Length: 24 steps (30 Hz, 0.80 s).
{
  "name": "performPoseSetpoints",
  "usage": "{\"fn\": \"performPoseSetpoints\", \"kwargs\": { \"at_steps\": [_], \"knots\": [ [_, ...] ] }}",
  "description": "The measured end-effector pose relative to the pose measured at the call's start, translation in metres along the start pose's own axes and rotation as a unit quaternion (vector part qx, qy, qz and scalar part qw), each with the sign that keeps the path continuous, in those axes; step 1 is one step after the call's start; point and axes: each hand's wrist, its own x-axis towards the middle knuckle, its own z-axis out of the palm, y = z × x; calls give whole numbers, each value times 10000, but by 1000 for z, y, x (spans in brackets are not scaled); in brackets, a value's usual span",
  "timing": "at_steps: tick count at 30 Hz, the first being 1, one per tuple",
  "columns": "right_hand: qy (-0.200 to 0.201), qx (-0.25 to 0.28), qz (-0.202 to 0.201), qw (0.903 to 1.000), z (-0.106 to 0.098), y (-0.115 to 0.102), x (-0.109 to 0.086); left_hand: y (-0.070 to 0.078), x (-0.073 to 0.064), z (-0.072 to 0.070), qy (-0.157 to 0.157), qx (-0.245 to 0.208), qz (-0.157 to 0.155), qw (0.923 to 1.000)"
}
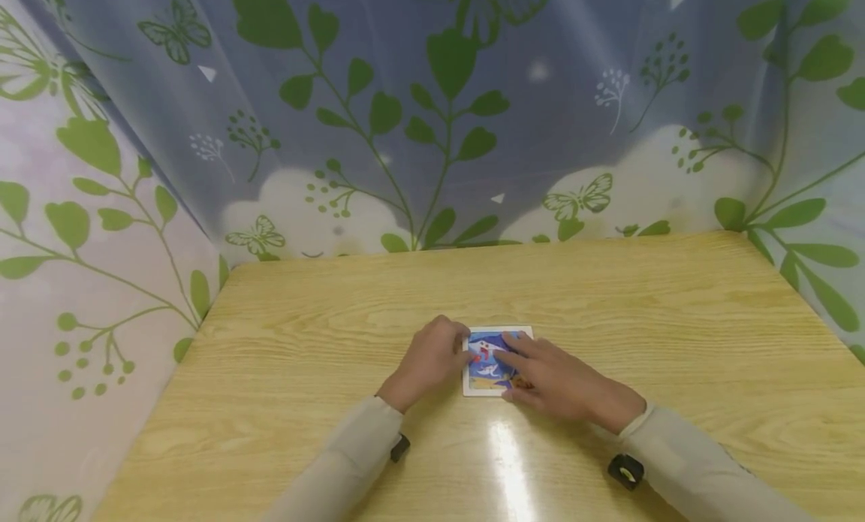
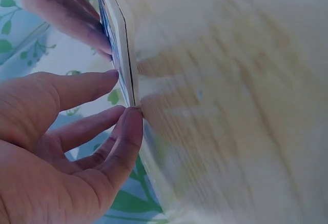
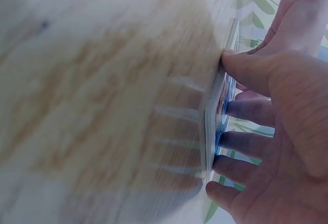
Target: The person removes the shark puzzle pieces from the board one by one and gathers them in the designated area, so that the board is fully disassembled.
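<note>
A small flat picture board (image 1: 483,385) with a white border and a blue sea scene lies on the wooden table. Its thin pale side, with a dark line along it, shows in the left wrist view. My left hand (image 1: 429,357) is at its left side, thumb tip on the face and bent fingertips at the edge by a corner. Across the right half spreads my right hand (image 1: 561,375), its fairly straight fingers resting on the picture. The right thumb (image 3: 246,67) touches the near edge. Part of the picture is hidden under the right fingers.
Wooden table (image 1: 324,304) extends all round the board, with a bright glare strip in front. A leaf-patterned curtain (image 1: 378,154) hangs along the back and both sides. Each wrist wears a dark device, such as the right one (image 1: 625,471).
</note>
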Motion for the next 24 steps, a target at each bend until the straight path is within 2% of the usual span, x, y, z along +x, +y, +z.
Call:
{"fn": "performPoseSetpoints", "kwargs": {
  "at_steps": [6,9,13,24],
  "knots": [
    [57,26,-30,10000,1,2,-1,3,6,5,182,229,-44,9996],
    [74,42,-44,10000,1,2,-1,5,8,5,171,272,-103,9994],
    [103,33,-102,9999,2,3,-1,8,11,6,133,196,-244,9994],
    [57,-21,-121,9999,2,4,0,8,11,5,330,-50,-419,9986]
  ]
}}
